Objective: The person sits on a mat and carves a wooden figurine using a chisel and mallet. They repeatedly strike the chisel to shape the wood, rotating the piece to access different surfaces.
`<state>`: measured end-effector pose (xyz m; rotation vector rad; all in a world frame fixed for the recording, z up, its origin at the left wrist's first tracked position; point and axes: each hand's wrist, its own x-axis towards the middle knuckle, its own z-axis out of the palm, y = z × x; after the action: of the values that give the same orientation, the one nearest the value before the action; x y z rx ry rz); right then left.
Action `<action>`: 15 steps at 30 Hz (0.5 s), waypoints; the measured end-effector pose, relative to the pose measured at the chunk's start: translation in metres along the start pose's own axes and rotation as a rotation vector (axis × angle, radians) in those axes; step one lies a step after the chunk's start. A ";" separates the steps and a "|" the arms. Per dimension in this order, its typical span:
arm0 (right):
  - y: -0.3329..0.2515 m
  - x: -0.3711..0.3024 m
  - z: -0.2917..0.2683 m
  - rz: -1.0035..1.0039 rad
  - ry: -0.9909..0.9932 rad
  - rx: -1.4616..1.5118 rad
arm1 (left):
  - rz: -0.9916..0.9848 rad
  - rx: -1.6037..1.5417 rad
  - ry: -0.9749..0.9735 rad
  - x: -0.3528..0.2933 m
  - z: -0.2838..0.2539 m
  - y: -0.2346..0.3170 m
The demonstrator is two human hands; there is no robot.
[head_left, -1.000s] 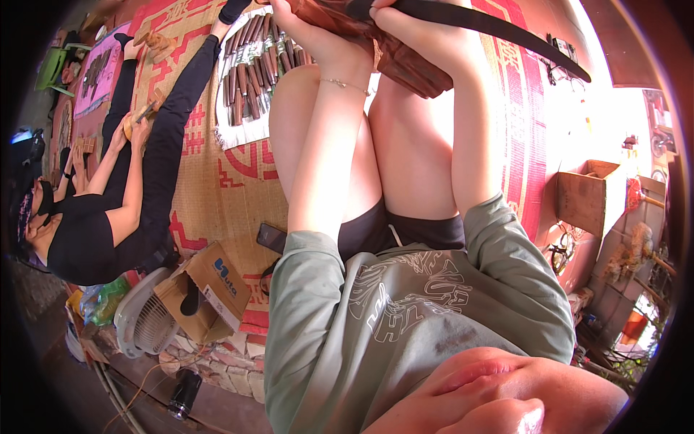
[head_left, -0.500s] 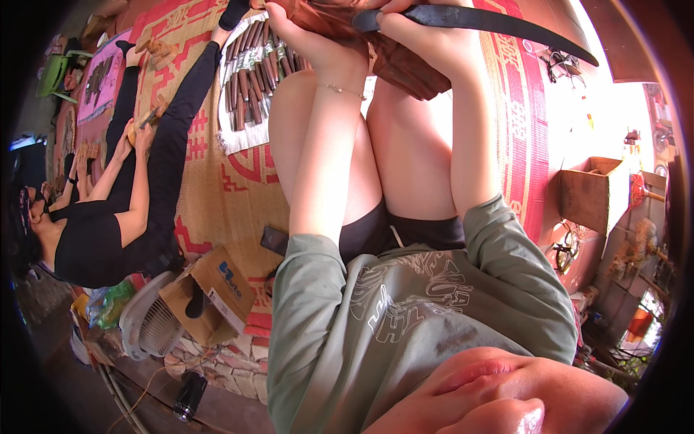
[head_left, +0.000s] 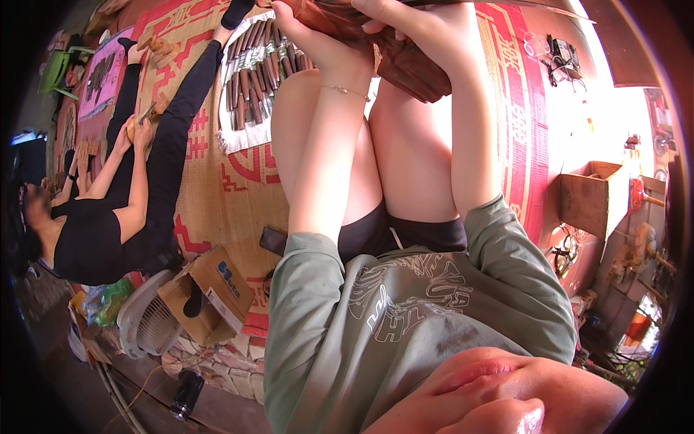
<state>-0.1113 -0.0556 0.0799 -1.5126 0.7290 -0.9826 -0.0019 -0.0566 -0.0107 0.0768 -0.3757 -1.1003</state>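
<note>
A glossy reddish-brown piece [head_left: 416, 71], which looks like carved wood, is held above my knees at the top edge. My left hand [head_left: 325, 40] supports its left side, thumb raised; the other fingers are hidden behind the piece or cut off. My right hand [head_left: 426, 36] lies over its right side, its fingers bent round a long dark blade-like strip [head_left: 535, 6]. That strip now shows almost edge-on and runs right along the upper edge. Its held end is out of sight.
Left of my knees, a white cloth [head_left: 242, 139] bears rows of brown-handled tools [head_left: 253, 79]. A co-worker [head_left: 90, 239] sits at left, holding a pale wooden piece. A phone [head_left: 273, 240], cardboard box [head_left: 210, 296] and fan [head_left: 152, 318] lie nearby. A wooden box [head_left: 596, 195] stands right.
The dark strip has swung upward and turned from its broad face to nearly edge-on. My right hand has shifted up and left over the brown piece; my left hand has barely moved.
</note>
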 end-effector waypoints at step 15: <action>-0.002 0.000 0.005 0.001 0.027 -0.368 | 0.073 0.061 0.125 0.001 0.004 -0.002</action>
<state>-0.1070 -0.0525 0.0822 -1.8170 0.9687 -0.9032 -0.0046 -0.0574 -0.0073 0.1839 -0.2975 -1.0064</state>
